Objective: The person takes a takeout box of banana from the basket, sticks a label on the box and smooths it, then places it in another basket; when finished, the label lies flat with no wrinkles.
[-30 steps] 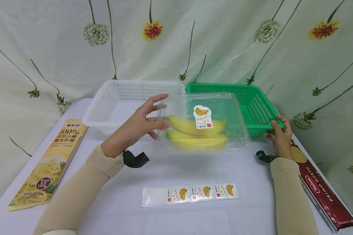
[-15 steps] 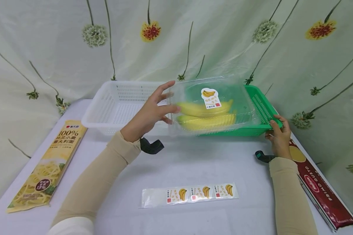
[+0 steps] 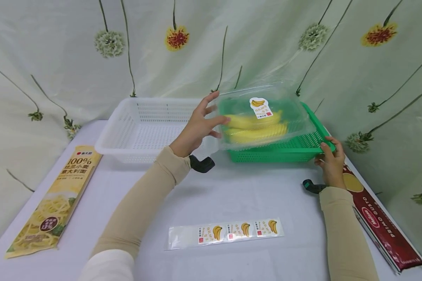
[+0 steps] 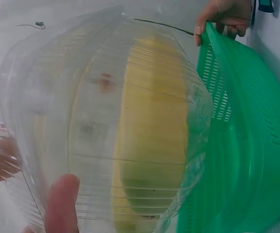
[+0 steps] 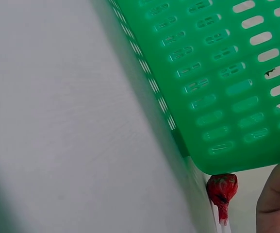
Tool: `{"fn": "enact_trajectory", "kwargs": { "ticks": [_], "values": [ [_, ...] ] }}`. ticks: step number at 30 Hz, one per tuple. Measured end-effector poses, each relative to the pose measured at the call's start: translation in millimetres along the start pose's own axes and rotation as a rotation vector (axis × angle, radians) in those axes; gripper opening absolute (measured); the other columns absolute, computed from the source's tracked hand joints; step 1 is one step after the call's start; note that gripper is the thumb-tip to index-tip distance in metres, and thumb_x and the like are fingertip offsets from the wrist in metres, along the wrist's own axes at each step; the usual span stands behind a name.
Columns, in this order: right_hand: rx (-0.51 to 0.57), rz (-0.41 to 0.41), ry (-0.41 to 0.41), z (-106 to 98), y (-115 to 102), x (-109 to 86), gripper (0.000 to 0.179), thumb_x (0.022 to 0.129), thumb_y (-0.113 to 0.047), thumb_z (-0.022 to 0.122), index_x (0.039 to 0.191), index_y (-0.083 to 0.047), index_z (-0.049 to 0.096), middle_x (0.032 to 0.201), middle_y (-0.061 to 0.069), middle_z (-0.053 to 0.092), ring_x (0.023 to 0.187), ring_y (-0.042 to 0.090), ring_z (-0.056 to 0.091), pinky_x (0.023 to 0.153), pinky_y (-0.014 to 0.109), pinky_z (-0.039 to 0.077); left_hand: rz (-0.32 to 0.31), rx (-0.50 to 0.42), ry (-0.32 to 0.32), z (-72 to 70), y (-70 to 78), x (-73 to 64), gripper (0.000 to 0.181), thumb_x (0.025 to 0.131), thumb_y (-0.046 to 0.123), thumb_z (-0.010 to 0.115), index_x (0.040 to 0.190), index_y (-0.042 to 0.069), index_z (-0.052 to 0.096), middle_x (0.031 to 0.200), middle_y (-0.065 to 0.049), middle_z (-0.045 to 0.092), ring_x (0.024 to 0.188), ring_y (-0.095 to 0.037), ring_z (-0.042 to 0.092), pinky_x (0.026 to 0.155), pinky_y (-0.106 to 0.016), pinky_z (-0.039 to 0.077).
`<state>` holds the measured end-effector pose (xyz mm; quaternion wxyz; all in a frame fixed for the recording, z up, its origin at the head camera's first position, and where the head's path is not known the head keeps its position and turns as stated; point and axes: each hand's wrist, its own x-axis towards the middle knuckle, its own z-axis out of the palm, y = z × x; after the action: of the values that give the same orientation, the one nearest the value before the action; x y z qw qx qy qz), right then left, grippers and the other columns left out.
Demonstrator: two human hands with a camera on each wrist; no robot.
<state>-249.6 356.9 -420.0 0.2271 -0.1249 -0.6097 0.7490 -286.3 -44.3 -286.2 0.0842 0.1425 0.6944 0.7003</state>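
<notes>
My left hand (image 3: 198, 127) grips the left end of a clear plastic clamshell box (image 3: 299, 111), thumb on the near side. Yellow bananas (image 3: 258, 132) lie inside, and a banana sticker (image 3: 261, 108) is on the lid. The box is tilted above the green basket (image 3: 267, 157), hiding much of its inside. In the left wrist view the box (image 4: 96, 126) fills the middle, beside the basket (image 4: 246, 145). My right hand (image 3: 332, 162) holds the basket's near right corner, thumb on the rim; in the right wrist view only some of its fingers (image 5: 275, 199) show.
Left of the green basket stands a white basket (image 3: 116, 150). A strip of banana stickers (image 3: 226, 233) lies in front. Pasta packets, one yellow (image 3: 54, 203) and one red (image 3: 383, 222), flank the table. A red wrapped ball on a white stick (image 5: 222, 189) shows beneath the basket corner.
My left hand has carried the banana box rightward and away from me, from in front of the baskets to above the green one. My right hand keeps its hold on the basket corner.
</notes>
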Motion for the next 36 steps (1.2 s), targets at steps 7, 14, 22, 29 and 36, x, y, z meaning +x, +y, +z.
{"fn": "enact_trajectory", "kwargs": {
  "ticks": [7, 14, 22, 29, 36],
  "values": [
    [0.000, -0.008, -0.003, 1, 0, -0.4, 0.022, 0.112, -0.022, 0.060, 0.133, -0.028, 0.061, 0.112, 0.004, 0.050, 0.069, 0.011, 0.051, 0.056, 0.021, 0.045, -0.043, -0.054, 0.022, 14.9, -6.8, 18.0, 0.082, 0.100, 0.010, 0.076, 0.168, 0.035, 0.036, 0.175, -0.011, 0.026, 0.147, -0.025, 0.052, 0.069, -0.029, 0.060],
    [0.015, -0.023, -0.013, 1, 0, -1.1, 0.021, 0.112, -0.021, 0.060, 0.133, -0.027, 0.061, 0.110, 0.005, 0.050, 0.067, 0.011, 0.051, 0.056, 0.021, 0.045, -0.059, -0.068, 0.054, 24.5, -16.6, 35.4, 0.084, 0.100, 0.008, 0.076, 0.170, 0.029, 0.034, 0.174, -0.015, 0.027, 0.139, -0.030, 0.060, 0.070, -0.030, 0.063],
    [0.022, -0.015, -0.008, 1, 0, -0.9, 0.022, 0.112, -0.021, 0.059, 0.133, -0.027, 0.061, 0.108, 0.004, 0.051, 0.066, 0.011, 0.051, 0.055, 0.021, 0.046, -0.104, -0.043, 0.068, 37.2, -25.1, 50.4, 0.084, 0.098, 0.008, 0.077, 0.169, 0.030, 0.037, 0.175, -0.015, 0.026, 0.116, -0.030, 0.070, 0.062, -0.027, 0.059],
    [0.013, -0.016, -0.004, 2, 0, -2.1, 0.022, 0.113, -0.021, 0.059, 0.134, -0.027, 0.061, 0.108, 0.004, 0.051, 0.067, 0.011, 0.051, 0.056, 0.021, 0.046, -0.144, 0.004, 0.060, 48.1, -28.7, 60.5, 0.085, 0.099, 0.007, 0.076, 0.170, 0.027, 0.035, 0.177, -0.018, 0.022, 0.050, -0.013, 0.052, 0.058, -0.026, 0.055],
    [0.010, -0.018, -0.004, 2, 0, -3.3, 0.023, 0.113, -0.022, 0.059, 0.135, -0.027, 0.060, 0.110, 0.004, 0.052, 0.067, 0.011, 0.051, 0.056, 0.021, 0.046, -0.156, 0.114, 0.059, 55.1, -28.2, 63.8, 0.084, 0.099, 0.009, 0.076, 0.170, 0.025, 0.034, 0.176, -0.016, 0.026, 0.044, -0.012, 0.045, 0.060, -0.029, 0.055]
  ]
}}
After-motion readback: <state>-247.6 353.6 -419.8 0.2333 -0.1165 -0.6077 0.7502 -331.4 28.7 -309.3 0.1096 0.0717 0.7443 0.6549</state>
